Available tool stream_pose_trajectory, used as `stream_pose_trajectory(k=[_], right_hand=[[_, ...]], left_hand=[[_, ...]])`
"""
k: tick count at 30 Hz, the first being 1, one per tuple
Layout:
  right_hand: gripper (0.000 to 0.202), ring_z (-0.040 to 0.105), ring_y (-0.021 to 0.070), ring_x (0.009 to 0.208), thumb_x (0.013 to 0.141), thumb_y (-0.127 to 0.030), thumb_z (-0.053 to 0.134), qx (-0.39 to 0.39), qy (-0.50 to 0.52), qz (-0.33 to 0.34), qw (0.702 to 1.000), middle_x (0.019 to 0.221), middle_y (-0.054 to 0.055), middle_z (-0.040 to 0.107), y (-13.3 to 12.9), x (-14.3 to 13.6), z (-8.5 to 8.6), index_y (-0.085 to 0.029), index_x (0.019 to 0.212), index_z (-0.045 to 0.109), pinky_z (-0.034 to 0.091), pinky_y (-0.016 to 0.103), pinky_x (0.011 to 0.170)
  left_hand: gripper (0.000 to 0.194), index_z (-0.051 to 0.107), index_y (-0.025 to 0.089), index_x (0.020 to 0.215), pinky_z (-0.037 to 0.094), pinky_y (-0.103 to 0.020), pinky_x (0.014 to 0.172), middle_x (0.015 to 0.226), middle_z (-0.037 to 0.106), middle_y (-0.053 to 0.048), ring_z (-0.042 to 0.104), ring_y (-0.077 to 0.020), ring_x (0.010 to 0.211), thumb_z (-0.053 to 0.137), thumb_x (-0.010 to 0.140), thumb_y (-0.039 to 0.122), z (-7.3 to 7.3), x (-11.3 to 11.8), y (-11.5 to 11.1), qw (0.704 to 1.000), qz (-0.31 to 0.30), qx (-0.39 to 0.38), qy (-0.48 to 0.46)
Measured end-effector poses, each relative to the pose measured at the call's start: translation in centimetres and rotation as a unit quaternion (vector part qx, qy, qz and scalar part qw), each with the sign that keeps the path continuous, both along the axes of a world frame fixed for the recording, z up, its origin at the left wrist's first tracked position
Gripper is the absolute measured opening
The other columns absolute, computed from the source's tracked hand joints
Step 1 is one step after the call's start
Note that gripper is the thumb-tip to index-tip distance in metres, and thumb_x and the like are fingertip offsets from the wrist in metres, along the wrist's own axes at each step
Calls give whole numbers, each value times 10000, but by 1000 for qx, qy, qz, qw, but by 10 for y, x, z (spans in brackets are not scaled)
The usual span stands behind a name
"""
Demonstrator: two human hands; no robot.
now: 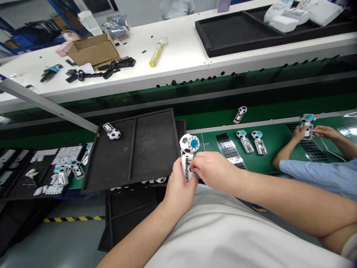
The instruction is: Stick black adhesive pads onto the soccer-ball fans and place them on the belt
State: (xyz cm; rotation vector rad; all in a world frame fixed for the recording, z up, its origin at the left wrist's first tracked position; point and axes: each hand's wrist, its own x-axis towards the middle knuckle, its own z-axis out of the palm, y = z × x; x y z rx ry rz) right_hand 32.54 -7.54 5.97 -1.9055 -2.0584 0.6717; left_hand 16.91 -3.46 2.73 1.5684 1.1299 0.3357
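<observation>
A white device with a round football-patterned head and a blue disc (190, 144) is upright before me, its narrow body open with inner parts showing. My left hand (180, 186) wraps round the lower body. The closed fingers of my right hand (208, 166) press at the body's right side; whatever small part they may hold is hidden. To the right, two similar devices (245, 141) (259, 142) lie on the green mat (206, 139), beside a sheet of black round stickers (230, 150).
A black divided tray (153, 145) at left holds one football device (113, 134). Another person's hands (299, 134) work on a similar device at right. Behind runs a white shelf (184, 41) with a cardboard box (93, 50), yellow roll (156, 56) and black tray (228, 31).
</observation>
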Motion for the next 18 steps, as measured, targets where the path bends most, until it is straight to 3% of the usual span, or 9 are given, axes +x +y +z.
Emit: stream_pose_trajectory(k=[7, 11, 13, 15, 18], right_hand=[[146, 579, 151, 697, 864, -74, 559, -34, -5, -45, 998, 789, 31, 644, 0, -9, -7, -169, 777, 629, 336, 265, 597], [123, 585, 179, 705, 855, -215, 636, -59, -4, -126, 990, 779, 35, 643, 5, -6, -6, -182, 760, 566, 321, 281, 581], [180, 588, 178, 696, 826, -298, 680, -69, 58, -176, 980, 749, 19, 639, 5, -3, -11, -193, 759, 551, 337, 277, 578], [183, 604, 160, 693, 820, -344, 680, -88, 197, -219, 951, 773, 5, 656, 4, -2, -23, -199, 851, 572, 392, 264, 588], [341, 648, 163, 767, 802, -381, 679, -123, 443, -250, 852, 939, 47, 696, 0, -2, -50, -178, 1058, 581, 489, 272, 633]], left_hand=[[427, 478, 243, 1251, 481, -333, 806, 1114, 658, -64, 630, -222, 968, 612, 846, 267, -7, -2, -4, 1000, -16, -6, 0], [506, 453, 244, 1304, 476, -357, 875, 1205, 633, -80, 616, -236, 1050, 637, 834, 273, -12, -2, -4, 1000, 0, -7, 9], [556, 442, 232, 1324, 474, -364, 914, 1238, 621, -92, 608, -243, 1092, 658, 812, 257, -16, -2, -3, 999, 30, -20, -13], [569, 442, 223, 1327, 492, -359, 906, 1223, 628, -98, 622, -237, 1071, 668, 806, 262, -20, 0, 0, 995, 61, -48, -60], [600, 425, 222, 1355, 510, -351, 901, 1213, 633, -98, 641, -226, 1044, 666, 807, 258, -25, 5, 1, 991, 53, -70, -99]])
